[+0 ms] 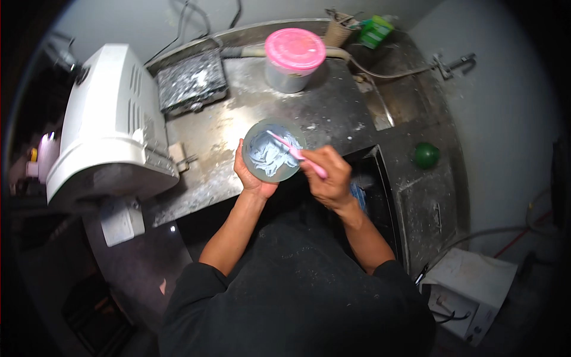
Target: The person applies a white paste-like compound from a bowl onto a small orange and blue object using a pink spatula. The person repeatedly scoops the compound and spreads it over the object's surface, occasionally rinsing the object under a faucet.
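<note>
Near the middle of the head view, my left hand [252,176] cups a translucent round mixing bowl [292,172] from its left and lower side. A pale blue-grey paste [270,151] is smeared over the inside of the bowl. Closed around the handle of a pink spatula [294,151], my right hand [328,174] is at the bowl's right edge. The spatula's pale tip reaches into the paste. A tub with a pink lid [295,48] stands on the worktop beyond the bowl.
A white machine housing [105,116] occupies the left, beside a stained dark box [192,81]. At the back right are a tool cup [340,31], a green bottle [377,31] and a sink basin [397,100]. A green rubber bowl [427,155] sits at right, past a black-edged opening [384,192].
</note>
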The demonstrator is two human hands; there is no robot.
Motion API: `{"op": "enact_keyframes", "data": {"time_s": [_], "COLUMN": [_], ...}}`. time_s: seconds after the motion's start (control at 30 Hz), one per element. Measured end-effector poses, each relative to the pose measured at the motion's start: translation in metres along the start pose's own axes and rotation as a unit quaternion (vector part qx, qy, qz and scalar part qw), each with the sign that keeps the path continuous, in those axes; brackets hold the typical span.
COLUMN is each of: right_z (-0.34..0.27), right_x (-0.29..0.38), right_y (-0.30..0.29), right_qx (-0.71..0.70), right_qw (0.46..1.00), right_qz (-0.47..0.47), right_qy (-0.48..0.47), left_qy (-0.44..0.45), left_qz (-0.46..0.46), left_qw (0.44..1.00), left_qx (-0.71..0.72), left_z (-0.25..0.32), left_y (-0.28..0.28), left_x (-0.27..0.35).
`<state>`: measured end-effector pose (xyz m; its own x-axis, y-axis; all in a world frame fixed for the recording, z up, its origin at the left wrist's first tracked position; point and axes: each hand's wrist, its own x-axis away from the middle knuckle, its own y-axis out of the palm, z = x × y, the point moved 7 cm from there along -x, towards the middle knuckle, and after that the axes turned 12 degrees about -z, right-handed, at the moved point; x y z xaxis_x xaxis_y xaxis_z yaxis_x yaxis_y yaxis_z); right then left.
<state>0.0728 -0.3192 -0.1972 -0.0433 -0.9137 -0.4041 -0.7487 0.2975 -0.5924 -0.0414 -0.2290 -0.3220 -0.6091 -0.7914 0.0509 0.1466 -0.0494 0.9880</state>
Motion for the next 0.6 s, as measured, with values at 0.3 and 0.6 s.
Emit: {"op": "enact_keyframes", "data": {"time_s": [0.3,0.6], "right_z": [0.026,0.333], "right_x": [0.020,0.013], "right_y": [-0.114,-0.383], "right_qx": [0.102,-0.177], "right_qw": [0.989,0.882], "right_qz": [0.101,0.286], "right_qy": [-0.032,0.331], "left_qy": [-0.057,-0.125], "left_qz": [-0.032,-0.029], "left_qw": [0.998,0.992], "left_qx": [0.012,-0.003], "left_z": [-0.101,-0.226], "left_y": [0.052,0.107], "left_x": [-0.078,-0.165]}}
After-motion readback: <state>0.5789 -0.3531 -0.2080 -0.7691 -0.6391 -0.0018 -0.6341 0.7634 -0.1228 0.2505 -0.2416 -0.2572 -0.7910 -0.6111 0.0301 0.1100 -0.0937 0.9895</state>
